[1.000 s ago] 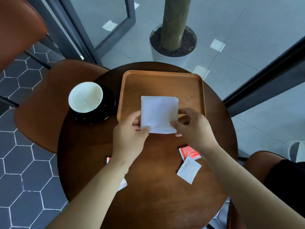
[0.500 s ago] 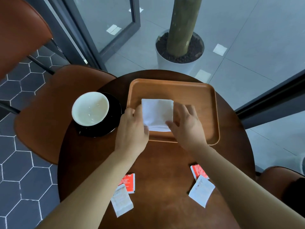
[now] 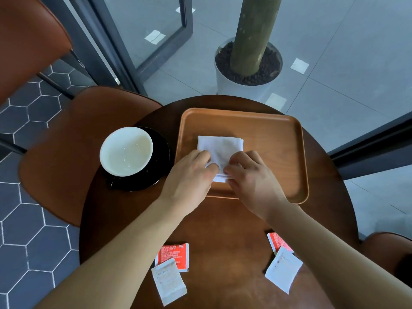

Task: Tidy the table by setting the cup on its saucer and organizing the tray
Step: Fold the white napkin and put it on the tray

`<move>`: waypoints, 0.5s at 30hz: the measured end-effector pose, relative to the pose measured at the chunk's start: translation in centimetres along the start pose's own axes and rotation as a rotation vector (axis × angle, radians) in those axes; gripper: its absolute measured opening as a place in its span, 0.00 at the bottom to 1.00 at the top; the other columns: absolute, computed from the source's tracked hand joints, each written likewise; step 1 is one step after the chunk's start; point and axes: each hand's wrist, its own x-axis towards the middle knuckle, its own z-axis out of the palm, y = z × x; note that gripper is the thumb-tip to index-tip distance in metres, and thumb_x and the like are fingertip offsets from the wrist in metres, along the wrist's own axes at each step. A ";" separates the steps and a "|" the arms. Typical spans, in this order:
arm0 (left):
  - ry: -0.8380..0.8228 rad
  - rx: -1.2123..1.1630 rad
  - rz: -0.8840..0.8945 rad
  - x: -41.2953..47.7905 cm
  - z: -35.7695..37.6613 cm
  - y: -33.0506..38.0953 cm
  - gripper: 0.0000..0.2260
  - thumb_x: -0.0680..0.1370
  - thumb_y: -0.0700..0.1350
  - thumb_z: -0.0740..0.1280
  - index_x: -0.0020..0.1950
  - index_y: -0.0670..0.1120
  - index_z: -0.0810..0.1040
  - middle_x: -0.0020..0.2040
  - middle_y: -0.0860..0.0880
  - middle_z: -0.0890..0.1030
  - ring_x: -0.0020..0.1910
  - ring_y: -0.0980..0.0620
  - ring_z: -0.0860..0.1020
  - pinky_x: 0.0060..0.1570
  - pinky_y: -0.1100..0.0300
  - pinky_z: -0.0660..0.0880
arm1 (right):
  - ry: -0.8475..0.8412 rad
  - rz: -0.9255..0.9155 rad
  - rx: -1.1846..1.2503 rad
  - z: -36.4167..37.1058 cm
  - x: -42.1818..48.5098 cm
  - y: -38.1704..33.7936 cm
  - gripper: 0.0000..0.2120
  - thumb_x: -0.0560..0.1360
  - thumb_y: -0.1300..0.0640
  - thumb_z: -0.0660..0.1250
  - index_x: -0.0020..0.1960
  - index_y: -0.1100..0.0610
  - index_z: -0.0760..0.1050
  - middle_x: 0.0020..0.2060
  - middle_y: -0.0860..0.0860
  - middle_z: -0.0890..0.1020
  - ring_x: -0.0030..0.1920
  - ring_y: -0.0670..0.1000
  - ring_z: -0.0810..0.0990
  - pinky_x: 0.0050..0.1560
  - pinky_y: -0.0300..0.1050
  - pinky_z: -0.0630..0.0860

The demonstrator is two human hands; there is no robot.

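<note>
A folded white napkin (image 3: 220, 148) lies inside the wooden tray (image 3: 274, 130) on the round table. My left hand (image 3: 189, 177) pinches the napkin's near left edge and my right hand (image 3: 249, 177) pinches its near right edge; the fingers hide the napkin's near part. Left of the tray, a white cup (image 3: 126, 151) sits on a black saucer (image 3: 160, 157). Near the front edge lie a red sachet (image 3: 175, 253) under a white sachet (image 3: 168, 283) on the left, and a red sachet (image 3: 275, 240) under a white sachet (image 3: 283, 267) on the right.
A brown chair (image 3: 66, 141) stands close against the table's left side, another chair seat (image 3: 388, 244) at the right edge. Beyond the table are a white planter (image 3: 225, 83) with a trunk and dark glass door frames. The right half of the tray holds nothing.
Both hands carried the napkin forward from above the tray's near edge and lowered it onto the tray floor. The camera view tilted, bringing the sachets into sight.
</note>
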 end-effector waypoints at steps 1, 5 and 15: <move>-0.005 -0.003 -0.006 0.1 0.0 -0.1 0.06 0.70 0.39 0.75 0.45 0.43 0.82 0.45 0.45 0.78 0.47 0.45 0.78 0.33 0.57 0.74 | -0.004 -0.002 -0.001 0.0 0.1 0.0 0.03 0.74 0.64 0.69 0.47 0.61 0.81 0.49 0.54 0.80 0.51 0.59 0.73 0.38 0.58 0.79; -0.039 -0.001 -0.037 0.6 -0.2 -0.3 0.06 0.70 0.39 0.75 0.45 0.43 0.82 0.44 0.46 0.78 0.45 0.45 0.79 0.30 0.57 0.71 | -0.017 0.022 0.008 -0.1 0.8 0.1 0.04 0.75 0.62 0.69 0.49 0.60 0.81 0.52 0.53 0.79 0.53 0.58 0.72 0.41 0.57 0.79; -0.048 0.019 -0.187 2.2 -0.6 -0.9 0.06 0.74 0.37 0.72 0.49 0.41 0.79 0.46 0.44 0.77 0.44 0.44 0.79 0.34 0.56 0.72 | -0.006 0.075 -0.008 0.7 3.8 -0.7 0.07 0.77 0.63 0.66 0.51 0.60 0.82 0.57 0.53 0.78 0.56 0.57 0.72 0.44 0.56 0.79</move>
